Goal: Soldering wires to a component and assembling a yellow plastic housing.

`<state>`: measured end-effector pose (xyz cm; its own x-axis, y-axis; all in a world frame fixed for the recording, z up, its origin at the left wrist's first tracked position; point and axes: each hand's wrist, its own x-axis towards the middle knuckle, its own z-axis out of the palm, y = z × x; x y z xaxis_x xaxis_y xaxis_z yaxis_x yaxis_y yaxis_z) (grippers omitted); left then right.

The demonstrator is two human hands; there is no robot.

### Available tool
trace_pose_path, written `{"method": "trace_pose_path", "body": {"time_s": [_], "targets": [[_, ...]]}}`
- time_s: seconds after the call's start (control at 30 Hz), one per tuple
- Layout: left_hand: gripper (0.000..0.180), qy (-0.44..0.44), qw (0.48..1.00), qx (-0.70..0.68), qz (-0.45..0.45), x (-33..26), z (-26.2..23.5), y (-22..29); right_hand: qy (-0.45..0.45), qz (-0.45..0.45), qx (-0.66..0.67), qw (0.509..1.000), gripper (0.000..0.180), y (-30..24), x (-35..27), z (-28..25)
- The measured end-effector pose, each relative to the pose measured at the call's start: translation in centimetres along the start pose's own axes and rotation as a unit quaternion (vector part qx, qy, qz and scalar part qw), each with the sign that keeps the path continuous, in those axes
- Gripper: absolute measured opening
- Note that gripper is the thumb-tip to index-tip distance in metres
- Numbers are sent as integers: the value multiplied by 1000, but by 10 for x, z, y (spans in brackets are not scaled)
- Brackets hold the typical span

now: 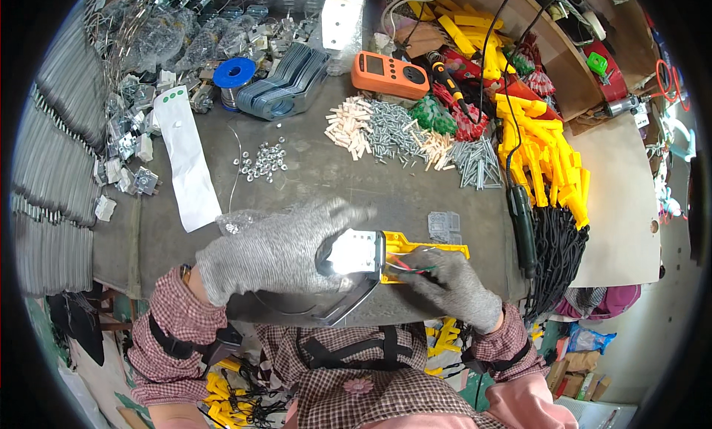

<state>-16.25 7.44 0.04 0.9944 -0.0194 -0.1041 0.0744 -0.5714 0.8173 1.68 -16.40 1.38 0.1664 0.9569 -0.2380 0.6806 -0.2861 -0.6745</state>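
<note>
Dark-rimmed white rectangular panel (356, 252) near grey table's (337, 188) front edge, beside yellow plastic casing (443, 247). Left grey-gloved hand (271, 249) touches panel; right grey-gloved hand (451, 282) at thin red-and-green wires (401, 265). Cannot tell whether either grip clamps. Tugging panel could strain wires.

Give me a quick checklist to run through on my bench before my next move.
1. Left hand at the panel: ok, over its left side; how firm the grip is cannot be told.
2. Right hand at the wires: ok; whether it pinches them, cannot tell.
3. Wires tucked away: not ok, red, green and white strands show beside the panel.
4. Yellow case covered: not ok, its inside shows.
5. Wire ends sound: cannot tell, too small to judge.
6. Screws on the bench: ok, heaped beyond the hands.
</note>
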Motion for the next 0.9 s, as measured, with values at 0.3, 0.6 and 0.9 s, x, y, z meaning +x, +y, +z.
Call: {"method": "trace_pose_path", "body": {"time_s": [0.3,0.6,0.9], "targets": [[68,41,991,121,-46,-3,19,5,-39,-21,-73,996,35,1,3,5],[67,53,986,143,-60,-5,25,17,-103,23,-107,989,28,-7,20,-6],[68,-9,970,241,12,47,41,63,321,-39,402,857,38,23,-17,-9]]}}
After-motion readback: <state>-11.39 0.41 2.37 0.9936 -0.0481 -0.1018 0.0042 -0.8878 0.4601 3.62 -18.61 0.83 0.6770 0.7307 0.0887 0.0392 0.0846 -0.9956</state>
